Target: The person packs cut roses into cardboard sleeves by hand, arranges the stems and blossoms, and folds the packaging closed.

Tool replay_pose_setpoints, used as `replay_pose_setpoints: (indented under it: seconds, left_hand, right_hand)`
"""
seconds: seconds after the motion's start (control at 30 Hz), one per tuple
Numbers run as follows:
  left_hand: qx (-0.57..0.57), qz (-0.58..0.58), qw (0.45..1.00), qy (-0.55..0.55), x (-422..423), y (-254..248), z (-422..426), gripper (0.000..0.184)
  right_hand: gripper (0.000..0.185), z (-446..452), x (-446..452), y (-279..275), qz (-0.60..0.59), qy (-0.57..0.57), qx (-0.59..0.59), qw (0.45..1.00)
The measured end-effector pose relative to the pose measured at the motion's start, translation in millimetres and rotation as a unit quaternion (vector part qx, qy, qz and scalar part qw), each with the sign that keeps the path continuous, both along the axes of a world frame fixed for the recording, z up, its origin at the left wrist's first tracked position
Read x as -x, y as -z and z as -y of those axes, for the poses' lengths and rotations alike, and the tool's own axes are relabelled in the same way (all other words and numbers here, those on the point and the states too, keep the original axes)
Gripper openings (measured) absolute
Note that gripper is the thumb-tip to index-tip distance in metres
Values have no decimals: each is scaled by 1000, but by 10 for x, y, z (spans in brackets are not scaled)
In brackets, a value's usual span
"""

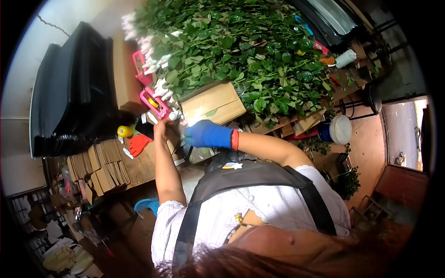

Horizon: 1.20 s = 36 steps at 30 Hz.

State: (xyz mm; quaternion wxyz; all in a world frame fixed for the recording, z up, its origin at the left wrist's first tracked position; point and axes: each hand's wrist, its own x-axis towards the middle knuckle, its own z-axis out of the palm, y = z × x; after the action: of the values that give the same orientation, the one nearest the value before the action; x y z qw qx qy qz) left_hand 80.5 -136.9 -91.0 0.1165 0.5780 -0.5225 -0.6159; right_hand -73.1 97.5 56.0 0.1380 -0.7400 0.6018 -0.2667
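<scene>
"Where do the two hands work?"

"The bare left hand [161,129] and the right hand [199,134], which wears a blue knitted glove [215,135] with a red cuff edge, are close together at the near side of the tabletop [144,167]."

"Are their fingers spread or pressed together?"

"I cannot tell for either hand. The fingers are blurred and partly hidden, and what they may pinch is also not clear."

"Which things are nearest to them?"

"White, bud-shaped flower heads [175,116] are just beyond the left hand. A flat, brown cardboard sheet [215,103] lies just beyond the right hand, against the large heap of green leafy stems [245,51], and one green leaf rests on it."

"And at the left side?"

"There is a pink plastic frame [162,112] near the flower heads, with a second pink plastic frame [144,78] farther away. Closer to the person are a round yellow roll [124,131], a red-orange glove [137,144] and many brown cardboard pieces [99,164], which lie overlapping."
</scene>
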Motion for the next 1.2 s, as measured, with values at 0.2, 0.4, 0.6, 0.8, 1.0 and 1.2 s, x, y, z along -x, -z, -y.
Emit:
replay_pose_setpoints:
  seconds: [0.2, 0.4, 0.6, 0.8, 1.0, 1.2]
  left_hand:
    - [148, -79, 984, -66, 278, -714, -714, 12]
    - [575, -94, 800, 144, 1320, -1897, -1423, 16]
    - [720, 132, 607, 311, 2559, -1493, -1718, 25]
    - [660, 187, 637, 352, 2657, -1406, -1712, 73]
    - [675, 162, 633, 344, 2641, -1424, -1720, 57]
    - [630, -64, 695, 341, 2415, -1527, -1671, 46]
  right_hand:
    - [25, -365, 86, -207, 116, -21, -62, 991]
    - [25, -1512, 892, -471, 602, -9, -164, 782]
    - [32, -1745, 1189, 3, 710, 182, -104, 672]
    - [27, -2006, 1096, 614, 716, 230, -136, 644]
    - [33, -1484, 1107, 1714, 646, 306, -199, 671]
    - [31, -1588, 1473, 2587, 514, 306, -267, 755]
